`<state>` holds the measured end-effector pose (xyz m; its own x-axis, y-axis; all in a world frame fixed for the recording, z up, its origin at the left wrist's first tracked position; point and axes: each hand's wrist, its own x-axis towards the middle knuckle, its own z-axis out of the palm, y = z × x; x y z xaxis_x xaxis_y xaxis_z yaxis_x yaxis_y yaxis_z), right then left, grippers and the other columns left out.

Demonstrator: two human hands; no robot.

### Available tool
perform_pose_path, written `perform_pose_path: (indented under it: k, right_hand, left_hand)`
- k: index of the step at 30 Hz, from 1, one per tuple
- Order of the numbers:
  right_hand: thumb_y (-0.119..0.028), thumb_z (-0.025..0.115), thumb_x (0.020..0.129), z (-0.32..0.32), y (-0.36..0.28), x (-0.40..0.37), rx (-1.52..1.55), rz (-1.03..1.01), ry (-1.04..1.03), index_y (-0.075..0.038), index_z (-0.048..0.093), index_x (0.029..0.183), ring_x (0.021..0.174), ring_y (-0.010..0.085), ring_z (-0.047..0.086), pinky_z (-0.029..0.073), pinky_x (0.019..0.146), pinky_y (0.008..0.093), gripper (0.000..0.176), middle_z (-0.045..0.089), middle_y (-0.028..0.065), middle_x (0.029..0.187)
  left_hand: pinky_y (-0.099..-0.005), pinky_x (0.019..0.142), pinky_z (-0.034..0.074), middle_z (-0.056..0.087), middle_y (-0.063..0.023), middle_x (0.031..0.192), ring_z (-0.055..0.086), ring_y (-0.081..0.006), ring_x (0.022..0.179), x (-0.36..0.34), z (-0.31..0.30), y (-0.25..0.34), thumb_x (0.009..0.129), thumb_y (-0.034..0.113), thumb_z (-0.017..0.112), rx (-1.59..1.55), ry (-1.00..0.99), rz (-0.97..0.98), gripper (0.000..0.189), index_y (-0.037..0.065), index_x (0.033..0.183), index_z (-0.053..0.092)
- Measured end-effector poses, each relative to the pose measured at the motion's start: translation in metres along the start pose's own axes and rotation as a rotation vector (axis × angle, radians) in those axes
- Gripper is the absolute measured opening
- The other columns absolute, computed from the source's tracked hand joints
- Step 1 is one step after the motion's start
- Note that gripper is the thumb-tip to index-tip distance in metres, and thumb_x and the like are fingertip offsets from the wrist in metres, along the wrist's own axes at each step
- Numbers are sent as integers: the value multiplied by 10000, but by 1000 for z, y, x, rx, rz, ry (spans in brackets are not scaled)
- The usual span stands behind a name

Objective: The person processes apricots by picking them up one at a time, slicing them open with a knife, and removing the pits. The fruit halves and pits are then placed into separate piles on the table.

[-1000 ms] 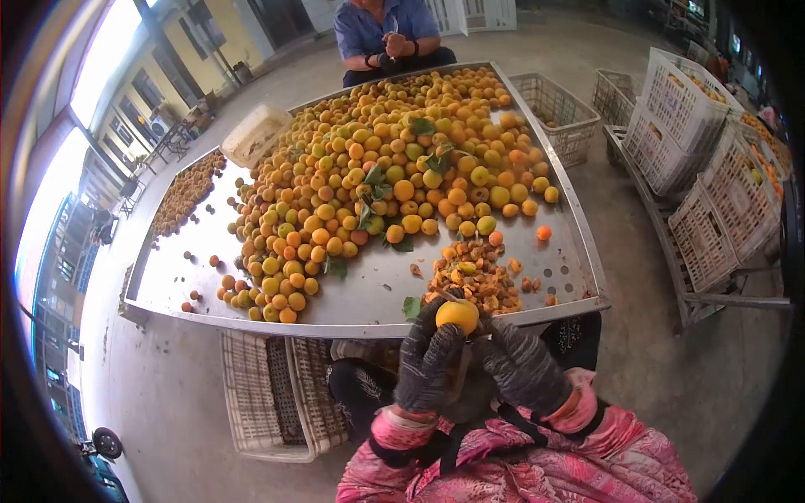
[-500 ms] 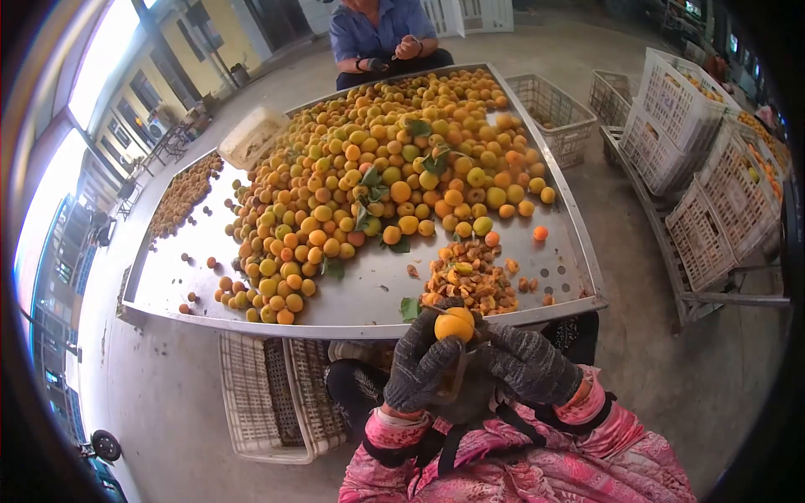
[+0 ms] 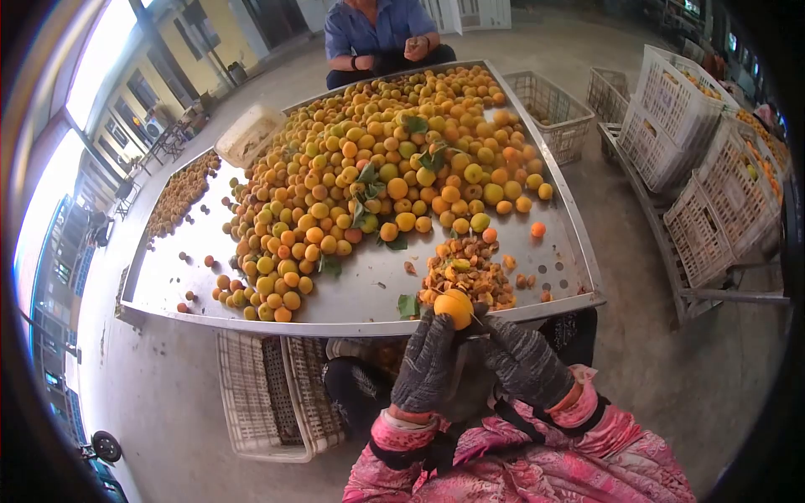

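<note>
My left hand (image 3: 426, 360), in a dark grey knit glove, grips a yellow-orange apricot (image 3: 454, 309) just over the table's near edge. A dark line runs across the fruit's skin. On the fruit's right side, my right hand (image 3: 528, 360), gloved alike, has its fingers bent in close; whatever they hold is hidden. Right behind the fruit lies a heap of split apricot pieces (image 3: 470, 272) on the metal table (image 3: 360, 306). A large pile of whole apricots (image 3: 335, 193) covers much of the tabletop.
Small brown stones (image 3: 180, 197) lie at the table's far left beside a pale plastic tub (image 3: 250, 136). Across the table sits another person (image 3: 381, 38) in a blue shirt. Stacked crates (image 3: 671, 126) stand on the right; a basket (image 3: 272, 394) is below the near edge.
Both my hands have moved slightly up and forward with the apricot, towards the table edge. A line now shows on the fruit. The other person's hands have shifted a little.
</note>
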<state>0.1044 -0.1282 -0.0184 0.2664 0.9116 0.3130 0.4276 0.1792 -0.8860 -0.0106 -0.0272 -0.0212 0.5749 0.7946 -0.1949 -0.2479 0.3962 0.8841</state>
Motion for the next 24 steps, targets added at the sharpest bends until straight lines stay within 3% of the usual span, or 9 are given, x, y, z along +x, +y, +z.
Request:
perform_pose_path:
  k: [2, 4, 5, 7, 13, 15, 19, 21, 24]
  right_hand:
    - [-100, 572, 813, -17, -11, 7, -353, -240, -13, 15, 574, 1092, 958, 344, 576, 487, 818, 400, 302, 569, 203, 1081]
    - [-96, 573, 814, -17, -13, 7, -703, -481, -30, 23, 567, 1096, 954, 343, 579, 491, 807, 393, 306, 569, 204, 1084]
    - [-95, 571, 818, -9, -10, 6, -483, -237, -8, 33, 555, 1106, 954, 340, 579, 488, 811, 387, 315, 562, 209, 1095]
    - [-93, 568, 823, -2, -7, 2, -259, 8, 9, 43, 543, 1115, 954, 336, 580, 485, 814, 381, 324, 556, 214, 1105]
    - [-98, 551, 841, -4, -3, 1, -525, -265, -39, 54, 527, 1124, 1004, 314, 563, 467, 845, 377, 323, 546, 218, 1125]
    - [-111, 534, 852, -15, -8, 0, -46, 39, -180, 51, 529, 1129, 1029, 323, 549, 459, 862, 388, 321, 543, 214, 1134]
    - [-107, 533, 835, -34, -23, 11, -29, 13, -272, 41, 540, 1135, 1041, 351, 537, 451, 878, 414, 335, 527, 224, 1154]
    - [-98, 549, 800, -35, -32, 16, 97, 301, -341, 27, 560, 1118, 1032, 358, 541, 447, 887, 428, 342, 544, 218, 1131]
    - [-66, 538, 861, -1, 3, -4, -174, 27, -74, 22, 477, 1200, 887, 203, 620, 496, 767, 324, 356, 613, 125, 1043]
  left_hand:
    - [-373, 855, 452, 572, -193, 1037, 563, -344, 982, 4, -18, 3, 815, 104, 617, 847, -226, 548, 423, -75, 1167, 467]
    - [-384, 854, 453, 573, -190, 1036, 562, -353, 979, -2, -1, 27, 800, 76, 623, 473, -105, 243, 401, -73, 1146, 483]
    - [-394, 853, 454, 574, -187, 1035, 562, -363, 976, -3, 7, 37, 785, 47, 628, 96, 13, -55, 381, -70, 1124, 499]
    - [-372, 839, 460, 577, -160, 1040, 564, -309, 978, -1, 1, 18, 802, 46, 614, 121, 11, 42, 361, -60, 1127, 497]
    - [-301, 809, 476, 566, -103, 1037, 561, -189, 958, -6, 16, 10, 841, 119, 596, 20, 3, 108, 403, -18, 1190, 449]
    - [-294, 821, 482, 563, -101, 1028, 565, -186, 962, -6, 16, 12, 841, 186, 616, -33, -39, 146, 442, -7, 1200, 446]
    - [-315, 837, 479, 564, -126, 1031, 556, -222, 993, -1, 7, 35, 814, 261, 649, -133, -275, 76, 517, -2, 1208, 441]
    - [-336, 832, 480, 579, -136, 1017, 565, -233, 983, 4, -3, 40, 847, 328, 593, 132, -349, 15, 510, -7, 1202, 444]
    - [-304, 789, 464, 578, -115, 1032, 561, -163, 929, -4, 6, 10, 885, 189, 540, 267, -45, 156, 399, -24, 1208, 443]
